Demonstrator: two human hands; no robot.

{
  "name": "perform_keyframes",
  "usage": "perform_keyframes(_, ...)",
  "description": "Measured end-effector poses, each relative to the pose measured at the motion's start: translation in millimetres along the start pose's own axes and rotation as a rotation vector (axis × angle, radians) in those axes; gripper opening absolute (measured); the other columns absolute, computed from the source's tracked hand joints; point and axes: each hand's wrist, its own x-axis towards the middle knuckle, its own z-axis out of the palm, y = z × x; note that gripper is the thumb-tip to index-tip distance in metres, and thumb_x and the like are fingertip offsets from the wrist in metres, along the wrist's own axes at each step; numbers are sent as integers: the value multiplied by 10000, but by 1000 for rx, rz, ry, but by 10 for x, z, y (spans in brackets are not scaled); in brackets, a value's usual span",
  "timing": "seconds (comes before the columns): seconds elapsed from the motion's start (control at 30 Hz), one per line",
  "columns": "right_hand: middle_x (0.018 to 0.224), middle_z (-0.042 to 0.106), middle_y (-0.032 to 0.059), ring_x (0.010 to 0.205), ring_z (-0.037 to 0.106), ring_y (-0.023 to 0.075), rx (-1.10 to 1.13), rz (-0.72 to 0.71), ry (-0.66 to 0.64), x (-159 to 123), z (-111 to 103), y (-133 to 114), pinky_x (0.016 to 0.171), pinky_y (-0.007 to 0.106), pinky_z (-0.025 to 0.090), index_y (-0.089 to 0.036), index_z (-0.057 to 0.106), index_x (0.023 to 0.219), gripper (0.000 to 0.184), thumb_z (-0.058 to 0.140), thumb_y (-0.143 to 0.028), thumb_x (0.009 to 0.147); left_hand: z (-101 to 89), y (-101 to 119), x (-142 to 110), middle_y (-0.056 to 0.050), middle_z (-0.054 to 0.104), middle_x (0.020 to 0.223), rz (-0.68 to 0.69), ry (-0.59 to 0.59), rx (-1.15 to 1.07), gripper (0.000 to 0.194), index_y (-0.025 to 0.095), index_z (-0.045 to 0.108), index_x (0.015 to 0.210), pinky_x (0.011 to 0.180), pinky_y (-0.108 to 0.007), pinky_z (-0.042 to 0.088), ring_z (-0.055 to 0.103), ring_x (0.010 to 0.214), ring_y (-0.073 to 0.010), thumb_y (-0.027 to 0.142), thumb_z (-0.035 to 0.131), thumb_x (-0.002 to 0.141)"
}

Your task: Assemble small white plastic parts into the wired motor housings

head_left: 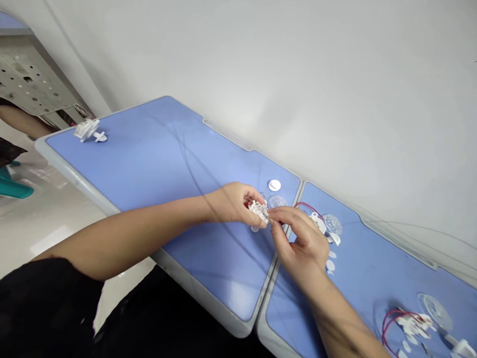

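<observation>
The left hand (235, 201) grips one white part (258, 211) at centre frame, its fingers covering much of it. The right hand (303, 239) pinches at the part's right edge; whether it grasps anything cannot be told. One white disc (275, 185) lies just above. Clear discs (333, 224) number three: centre, right of centre, lower right. One white assembly (87, 130) sits upper left. One white piece (464, 349), lower right, is cut off.
</observation>
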Motion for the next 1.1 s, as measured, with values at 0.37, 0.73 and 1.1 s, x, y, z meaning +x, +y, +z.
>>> perform_keyframes(0.37,856,703,24,789,668,183,23,-33,36,-26,11,3,738,349,528,-239,625,903,237,584,-26,807,28,-17,8,-11,687,781,28,-4,-84,516,124,620,968,707,-282,499,647,744,-155,143,792,482)
perform_keyframes(0.73,858,680,19,826,645,171,184,181,59,-29,6,-25,761,340,509,-224,632,864,168,575,-69,834,14,-48,30,8,668,760,87,-21,-116,530,122,611,979,696,-271,477,628,727,-134,93,787,479)
perform_keyframes(1.1,864,673,19,831,640,173,169,181,57,-18,-22,-17,751,329,507,-225,614,878,152,548,-90,852,-45,-62,12,-23,663,899,177,-108,-155,616,131,595,1130,784,-297,464,623,847,-147,63,776,546)
